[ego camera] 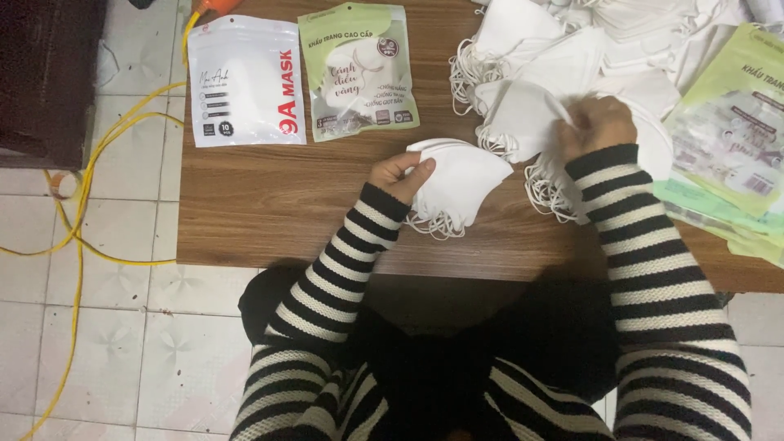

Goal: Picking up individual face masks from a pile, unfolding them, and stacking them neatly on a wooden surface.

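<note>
Fingers (pixel 420 167) grip folded white masks (pixel 457 184); white pouch (pixel 245 80) beside green pouch (pixel 358 69).

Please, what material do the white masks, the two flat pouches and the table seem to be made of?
Masks in the left hand: probably soft non-woven fabric, matte, folding easily, with thin elastic loops. The white pouch and the green pouch: glossy plastic film, since light reflects on them. Table: wood or wood-look laminate, brown grain with a smooth finish; I cannot tell which.

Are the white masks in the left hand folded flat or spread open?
Folded flat. The left hand holds a stack of white masks in a fan shape with edges aligned and ear loops dangling below.
</note>
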